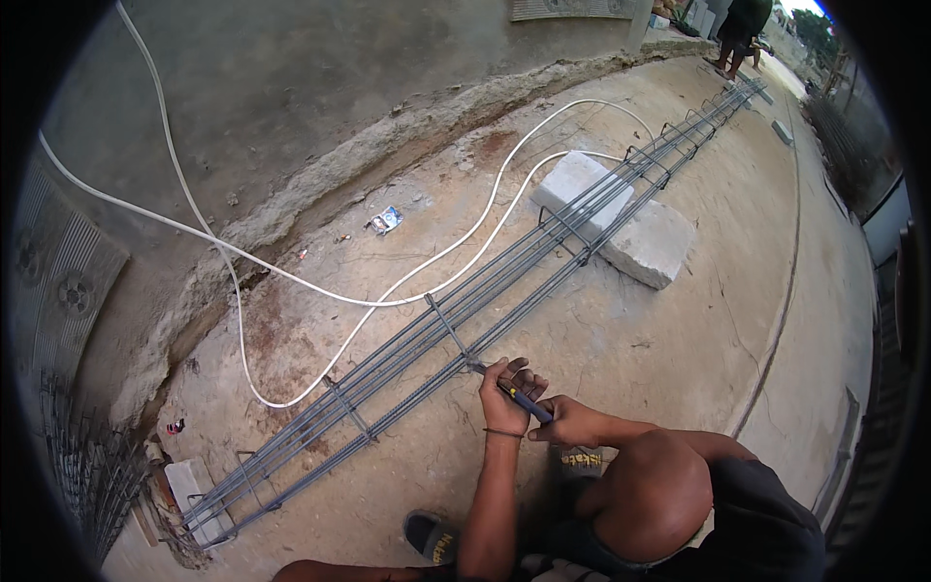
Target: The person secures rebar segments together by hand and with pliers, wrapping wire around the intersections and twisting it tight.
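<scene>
A long cage of steel reinforcing bars (388,361) runs slantwise from the near left to the far right. Square stirrups (448,325) cross its bars at intervals. My left hand (505,398) is closed, fingers curled, around a dark hand tool with yellow marks (524,399); it looks like pincers. The tool's front end points to a stirrup crossing on the cage's near side; its jaws are too small to make out. My right hand (562,421) grips the rear end of the handle, close to my left wrist.
Pale blocks (650,244) prop the cage toward its far end, and another block (191,485) lies under its near left end. A white hose (364,303) loops over the ground behind it. More steel rods (82,475) stand at left. A person (742,34) is at the far end.
</scene>
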The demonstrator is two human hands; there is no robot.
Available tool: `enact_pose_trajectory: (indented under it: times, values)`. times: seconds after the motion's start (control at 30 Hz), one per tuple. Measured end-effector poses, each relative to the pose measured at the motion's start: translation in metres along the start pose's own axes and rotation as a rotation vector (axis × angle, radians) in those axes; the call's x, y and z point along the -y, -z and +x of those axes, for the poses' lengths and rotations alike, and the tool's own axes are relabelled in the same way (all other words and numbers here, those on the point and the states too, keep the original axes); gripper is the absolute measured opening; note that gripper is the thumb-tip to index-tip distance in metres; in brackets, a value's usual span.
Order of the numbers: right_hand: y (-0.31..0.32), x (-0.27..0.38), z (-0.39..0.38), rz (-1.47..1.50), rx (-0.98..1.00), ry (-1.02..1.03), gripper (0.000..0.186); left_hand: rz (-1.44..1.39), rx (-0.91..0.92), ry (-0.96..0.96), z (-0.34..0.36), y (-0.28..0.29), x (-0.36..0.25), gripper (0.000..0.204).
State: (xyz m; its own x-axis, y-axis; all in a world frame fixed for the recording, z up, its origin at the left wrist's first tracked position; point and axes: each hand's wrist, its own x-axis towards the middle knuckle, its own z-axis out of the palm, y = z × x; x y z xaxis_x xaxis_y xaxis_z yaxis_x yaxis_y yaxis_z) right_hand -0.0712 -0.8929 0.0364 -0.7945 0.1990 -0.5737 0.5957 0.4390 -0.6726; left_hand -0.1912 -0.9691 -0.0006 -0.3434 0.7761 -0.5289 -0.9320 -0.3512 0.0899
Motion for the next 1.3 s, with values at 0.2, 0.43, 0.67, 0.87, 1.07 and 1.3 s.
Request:
enact_pose_trajectory:
  times: [0.2, 0.43, 0.67, 0.87, 1.07, 1.3]
  values:
    - [-0.014, -0.005, -0.011, -0.713, -0.49, 0.109, 0.053, 0.22, -0.435, -0.224, 0.027, -0.002, 0.021, 0.024]
    - [0.038, -0.013, -0.02, 0.208, -0.097, 0.094, 0.072, -0.221, 0.475, -0.14, 0.05, 0.052, 0.025, 0.029]
    - [0.062, -0.034, -0.02, -0.497, -0.494, 0.209, 0.052, 0.522, -0.478, -0.858, 0.046, 0.058, 0.041, 0.047]
    - [0.083, -0.065, -0.03, -0.106, -0.215, 0.379, 0.032, 0.629, -0.463, -0.883, 0.022, 0.03, 0.045, 0.034]
    - [0.036, -0.077, -0.021, -0.033, -0.133, 0.339, 0.022, 0.471, -0.593, -0.731, 0.032, 0.007, 0.024, 0.028]
    - [0.052, -0.073, -0.017, 0.073, -0.232, 0.365, 0.022, 0.022, -0.475, -0.609, 0.014, -0.02, 0.011, 0.022]
